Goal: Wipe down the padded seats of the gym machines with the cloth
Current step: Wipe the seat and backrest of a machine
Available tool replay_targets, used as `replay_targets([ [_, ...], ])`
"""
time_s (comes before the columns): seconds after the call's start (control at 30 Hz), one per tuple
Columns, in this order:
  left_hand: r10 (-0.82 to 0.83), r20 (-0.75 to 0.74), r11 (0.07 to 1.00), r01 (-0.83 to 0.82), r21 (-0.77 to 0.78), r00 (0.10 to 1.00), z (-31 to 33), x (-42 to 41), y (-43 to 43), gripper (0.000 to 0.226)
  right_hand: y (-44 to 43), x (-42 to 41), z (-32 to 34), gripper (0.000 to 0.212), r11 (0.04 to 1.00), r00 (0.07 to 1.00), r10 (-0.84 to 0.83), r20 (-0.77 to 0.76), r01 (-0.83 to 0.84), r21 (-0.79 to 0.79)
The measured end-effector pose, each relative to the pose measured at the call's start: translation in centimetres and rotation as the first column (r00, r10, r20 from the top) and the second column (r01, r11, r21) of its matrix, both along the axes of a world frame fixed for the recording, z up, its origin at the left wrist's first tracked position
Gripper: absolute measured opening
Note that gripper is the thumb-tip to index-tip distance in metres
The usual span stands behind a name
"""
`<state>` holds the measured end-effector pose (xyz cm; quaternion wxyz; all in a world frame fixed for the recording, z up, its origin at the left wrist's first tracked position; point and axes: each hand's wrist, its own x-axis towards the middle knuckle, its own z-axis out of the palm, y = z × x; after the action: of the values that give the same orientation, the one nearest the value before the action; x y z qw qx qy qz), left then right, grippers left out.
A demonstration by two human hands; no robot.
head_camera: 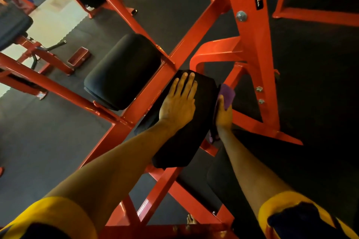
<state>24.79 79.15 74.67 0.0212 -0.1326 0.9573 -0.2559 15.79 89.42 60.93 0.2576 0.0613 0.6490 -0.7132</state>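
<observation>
Nearest you, your yellow sleeves (58, 209) edge the view. Just below the near pad (180, 141), under your right forearm, lies what looks like another dark pad (219, 178), which the cloth is not touching.

On top of the near pad your left hand (179, 101) lies flat, fingers straight and together, gripping nothing. I judge it is there to steady the pad against the push of your rubbing. At the pad's right edge your right hand (224, 111) is curled round the purple cloth (227, 93) and presses it against the side wall. A tail of the cloth shows lower along that same edge. The step in hand seems to be the pad's side, with the top face bare under your left palm.

Beyond the near pad, up and to the left and apart from it, a second pad (124, 72) sits on the same orange frame (136, 116); it probably comes next. Right of the near pad and past it rises the bolted upright (252, 31). Further left than the second pad, a red tray (78, 57) rests on the dark floor (38, 141).
</observation>
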Motion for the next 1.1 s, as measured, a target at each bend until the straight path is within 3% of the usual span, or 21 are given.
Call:
replay_targets([
  [0.1,0.012,0.0,1.0,-0.012,0.021,1.0,0.1,0.0,0.0,0.065,-0.1,2.3,-0.2,0.052,0.992,0.993,-0.092,0.072,0.098,-0.082],
  [0.2,0.014,0.027,0.999,-0.015,0.029,1.0,0.4,-0.1,0.3,0.064,-0.9,-0.9,0.8,0.042,0.99,0.988,-0.135,0.074,0.138,-0.035],
  [0.3,0.017,0.039,0.999,-0.018,0.031,0.999,0.7,-0.1,0.4,0.063,-1.4,-1.5,0.5,0.048,0.985,0.979,-0.17,0.112,0.17,0.005],
  [0.43,0.015,0.025,1.0,-0.015,0.022,1.0,0.5,0.1,0.1,0.063,-1.3,6.5,1.1,0.06,0.959,0.961,-0.244,0.129,0.219,0.181],
  [0.57,0.0,0.02,1.0,-0.001,0.011,1.0,0.5,0.3,0.0,0.062,-0.7,13.8,1.7,0.049,0.956,0.953,-0.285,0.102,0.275,0.105],
  [0.73,0.009,0.038,0.999,-0.01,0.035,0.999,0.8,1.5,-0.5,0.065,-1.1,8.1,1.4,0.07,0.962,0.958,-0.267,0.109,0.257,0.095],
  [0.87,0.097,-0.061,0.992,-0.091,0.082,0.993,1.3,5.1,-0.3,0.07,-0.8,7.4,1.4,0.062,0.968,0.955,-0.229,0.189,0.202,0.15],
  [0.97,0.18,-0.166,0.973,-0.151,0.176,0.969,1.3,7.0,-0.1,0.073,-0.4,11.6,2.8,0.058,0.948,0.962,-0.251,0.113,0.22,0.231],
  [1.1,0.232,-0.288,0.952,-0.156,0.263,0.929,0.9,8.7,0.1,0.068,0.4,17.5,2.8,0.049,0.959,0.974,-0.223,0.037,0.213,0.188],
])
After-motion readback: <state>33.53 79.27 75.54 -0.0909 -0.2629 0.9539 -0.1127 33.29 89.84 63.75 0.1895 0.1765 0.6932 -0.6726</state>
